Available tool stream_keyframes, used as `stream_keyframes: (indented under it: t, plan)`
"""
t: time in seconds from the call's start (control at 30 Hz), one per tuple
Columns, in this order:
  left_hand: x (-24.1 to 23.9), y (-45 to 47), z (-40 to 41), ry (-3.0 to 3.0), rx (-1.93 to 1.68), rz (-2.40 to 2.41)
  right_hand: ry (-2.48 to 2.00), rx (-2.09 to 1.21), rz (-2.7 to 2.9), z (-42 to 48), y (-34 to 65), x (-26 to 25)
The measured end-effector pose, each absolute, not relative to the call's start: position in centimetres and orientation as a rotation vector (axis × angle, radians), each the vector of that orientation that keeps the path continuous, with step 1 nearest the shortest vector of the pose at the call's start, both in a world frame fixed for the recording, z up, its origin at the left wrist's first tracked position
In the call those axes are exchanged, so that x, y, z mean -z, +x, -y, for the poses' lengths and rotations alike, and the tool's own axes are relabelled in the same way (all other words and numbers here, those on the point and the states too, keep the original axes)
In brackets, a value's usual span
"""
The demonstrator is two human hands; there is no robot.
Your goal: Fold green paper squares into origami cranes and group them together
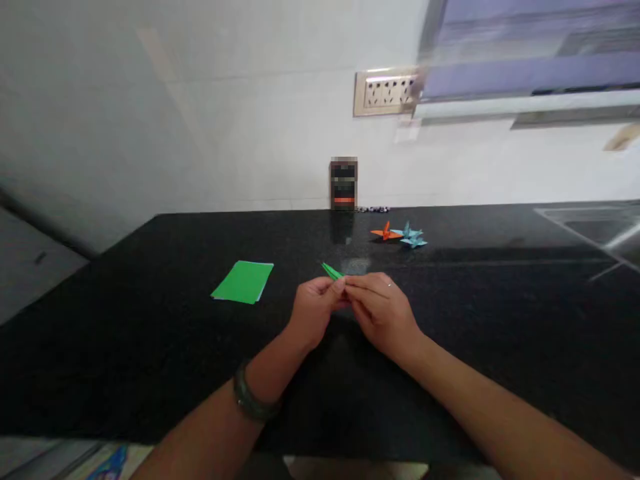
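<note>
A folded piece of green paper [331, 271] pokes out, narrow and pointed, beyond my fingertips. My left hand [314, 308] pinches it from the left, thumb on top. From the right, my right hand [384, 308] meets it with fingers closed on the same paper. Both hands touch each other, and most of the fold is hidden between them. Left of my hands lies a stack of square green paper [244, 281]. Farther back on the right sit an orange paper crane [387, 232] and light blue paper cranes [411, 235].
The black countertop [150, 360] runs back to a white wall [225, 120]. A small dark box with a red stripe [343, 184] stands against the wall, a beaded string [374, 209] beside it. Above is a socket panel [385, 92]. A sink edge [590, 230] shows at the right.
</note>
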State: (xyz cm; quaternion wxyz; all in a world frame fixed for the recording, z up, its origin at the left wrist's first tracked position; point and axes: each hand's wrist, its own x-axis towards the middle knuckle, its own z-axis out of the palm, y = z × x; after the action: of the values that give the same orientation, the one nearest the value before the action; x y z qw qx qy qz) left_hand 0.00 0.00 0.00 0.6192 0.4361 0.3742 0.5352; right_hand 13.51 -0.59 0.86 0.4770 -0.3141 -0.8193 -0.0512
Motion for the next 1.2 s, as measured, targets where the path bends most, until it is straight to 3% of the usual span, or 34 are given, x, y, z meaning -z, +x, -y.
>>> stream_keyframes:
  t: [0.83,1.2]
  plan:
    - [-0.14,-0.26,-0.22,1.196,-1.224,-1.002,-1.082,-0.211,1.712,1.01,13.49,-0.73]
    - [-0.59,0.17,-0.03,1.135,-1.270,-0.985,-0.945,0.133,1.950,0.85,13.64,-0.79]
